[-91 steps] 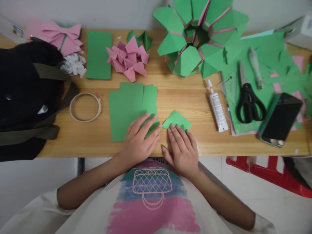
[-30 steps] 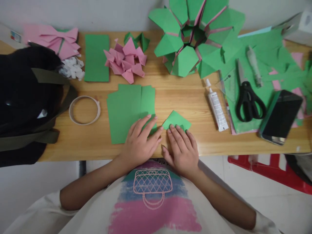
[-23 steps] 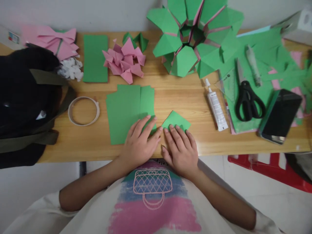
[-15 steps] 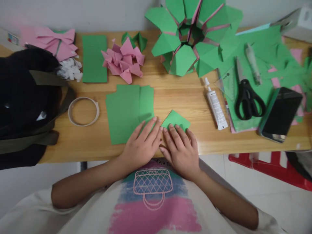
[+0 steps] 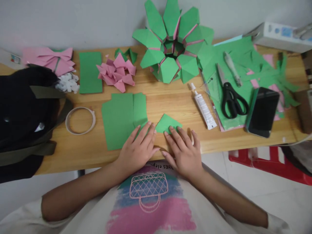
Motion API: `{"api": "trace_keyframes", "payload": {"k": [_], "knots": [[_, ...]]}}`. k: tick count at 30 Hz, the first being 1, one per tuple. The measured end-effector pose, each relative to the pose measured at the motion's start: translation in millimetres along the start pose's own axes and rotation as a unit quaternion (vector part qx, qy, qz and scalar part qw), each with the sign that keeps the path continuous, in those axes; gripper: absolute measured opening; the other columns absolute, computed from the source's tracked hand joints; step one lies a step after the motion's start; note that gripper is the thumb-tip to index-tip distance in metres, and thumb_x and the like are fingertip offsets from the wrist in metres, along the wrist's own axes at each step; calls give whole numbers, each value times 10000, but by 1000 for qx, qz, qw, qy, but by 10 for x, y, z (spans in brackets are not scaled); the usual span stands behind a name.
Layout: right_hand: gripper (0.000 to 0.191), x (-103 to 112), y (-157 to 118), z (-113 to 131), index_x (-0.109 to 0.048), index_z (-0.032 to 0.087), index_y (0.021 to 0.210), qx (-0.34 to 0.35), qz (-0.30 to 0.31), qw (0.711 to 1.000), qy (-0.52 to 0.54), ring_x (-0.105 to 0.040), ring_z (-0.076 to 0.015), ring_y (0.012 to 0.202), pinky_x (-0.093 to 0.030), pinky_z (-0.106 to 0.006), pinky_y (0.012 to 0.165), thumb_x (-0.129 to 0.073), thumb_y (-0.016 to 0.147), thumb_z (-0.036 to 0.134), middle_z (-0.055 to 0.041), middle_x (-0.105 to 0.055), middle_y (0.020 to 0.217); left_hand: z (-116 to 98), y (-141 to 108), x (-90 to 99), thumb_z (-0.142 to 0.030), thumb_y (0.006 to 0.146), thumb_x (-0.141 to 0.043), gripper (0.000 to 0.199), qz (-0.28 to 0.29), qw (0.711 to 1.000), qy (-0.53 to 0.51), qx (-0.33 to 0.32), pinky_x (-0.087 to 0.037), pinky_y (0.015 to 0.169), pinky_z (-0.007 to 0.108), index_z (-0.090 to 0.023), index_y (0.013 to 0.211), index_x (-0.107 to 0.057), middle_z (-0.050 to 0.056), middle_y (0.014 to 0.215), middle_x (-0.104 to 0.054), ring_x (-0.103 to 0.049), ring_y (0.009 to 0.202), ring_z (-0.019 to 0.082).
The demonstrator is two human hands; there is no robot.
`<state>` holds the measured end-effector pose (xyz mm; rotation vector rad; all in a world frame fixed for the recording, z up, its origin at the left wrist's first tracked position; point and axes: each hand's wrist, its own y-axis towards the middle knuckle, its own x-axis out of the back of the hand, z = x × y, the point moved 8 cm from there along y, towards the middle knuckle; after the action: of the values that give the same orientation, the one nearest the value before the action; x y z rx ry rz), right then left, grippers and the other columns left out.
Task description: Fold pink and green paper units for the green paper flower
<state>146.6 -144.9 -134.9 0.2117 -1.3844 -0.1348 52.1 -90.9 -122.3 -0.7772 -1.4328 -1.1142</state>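
Note:
A small folded piece of green paper lies on the wooden table in front of me. My right hand rests at its lower right edge, fingertips on the paper and fingers spread. My left hand lies flat with fingers stretched out; its fingertips are by the paper's left corner and over the edge of the flat green sheets. Neither hand grips anything. The paper's lower edge is partly covered by my right fingers.
A roll of tape and a black bag lie left. Pink folded pieces, a green paper stack and a large green-and-pink paper flower stand behind. To the right are a glue tube, scissors and a phone.
The camera view has shifted. My right hand has moved slightly away from my left, its fingers wider apart. The folded green paper now shows a slightly different outline.

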Motion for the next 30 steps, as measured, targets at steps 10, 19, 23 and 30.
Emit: {"api": "trace_keyframes", "payload": {"k": [10, 19, 23, 30], "knots": [[373, 153, -177, -218, -669, 201, 1213, -31, -42, 996, -77, -557, -305, 1224, -308, -474, 1077, -557, 930, 417, -108, -666, 1310, 44, -15, -29, -279, 933, -588, 330, -2, 999, -34, 20, -503, 986, 477, -40, 1141, -683, 217, 1284, -656, -575, 1243, 362], [277, 166, -29, -235, -698, 156, 1111, 26, -62, 997, -47, -608, -238, 1122, -457, -377, 956, -495, 966, 275, -111, -717, 1190, 320, 2, -72, -211, 912, -598, 191, -35, 978, -180, 100, -508, 971, 583, -125, 988, -749, 210, 1274, -615, -497, 1287, 374], [410, 100, 58, -137, -608, 119, 1277, 41, -63, 997, -17, -577, -269, 1177, -459, -424, 991, -490, 969, 363, -147, -672, 1261, 311, 36, -39, -180, 912, -580, 182, -62, 972, -190, 122, -486, 1008, 578, -126, 862, -747, 195, 1264, -611, -491, 1283, 354], [384, 30, -233, 117, -646, 195, 1250, 159, -46, 986, -35, -574, -265, 1212, -436, -460, 1051, -524, 957, 411, -123, -699, 1179, 144, -89, 61, -96, 882, -511, 222, -58, 969, -232, 70, -492, 1021, 515, -116, 967, -714, 167, 1222, -650, -541, 1234, 297]]}}
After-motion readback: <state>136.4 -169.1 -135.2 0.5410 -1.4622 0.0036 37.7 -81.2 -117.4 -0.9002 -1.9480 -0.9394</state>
